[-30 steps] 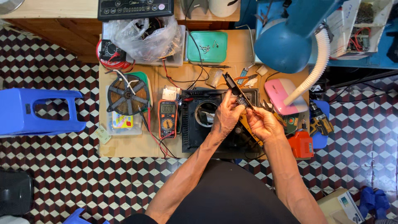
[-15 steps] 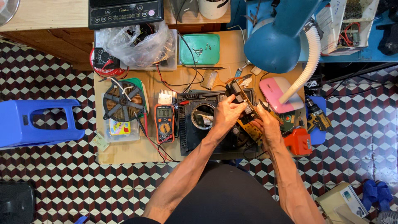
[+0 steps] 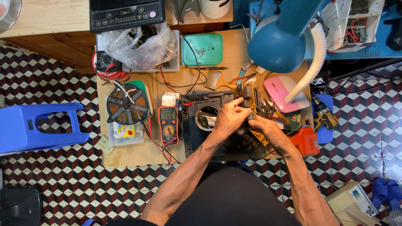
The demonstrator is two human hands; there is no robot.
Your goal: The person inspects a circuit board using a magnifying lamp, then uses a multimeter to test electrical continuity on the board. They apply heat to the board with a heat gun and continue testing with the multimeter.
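Both hands were closed on a narrow dark circuit board w/ yellowish underside (image 3: pixel 251 106), held upright over a black plastic appliance housing w/ a round opening (image 3: pixel 207 121) at the near centre of the cardboard-covered tabletop (image 3: pixel 125 152). Left hand (image 3: pixel 229 118) gripped its left edge; right hand (image 3: pixel 264 127) was clamped lower right. An orange multimeter (image 3: pixel 168 124) lay just left of the housing, a copper induction coil disc (image 3: pixel 127 104) further left. A green plastic tray w/ screws (image 3: pixel 202 49) sat beyond, and a blue desk lamp (image 3: pixel 278 42) was overhead at right.
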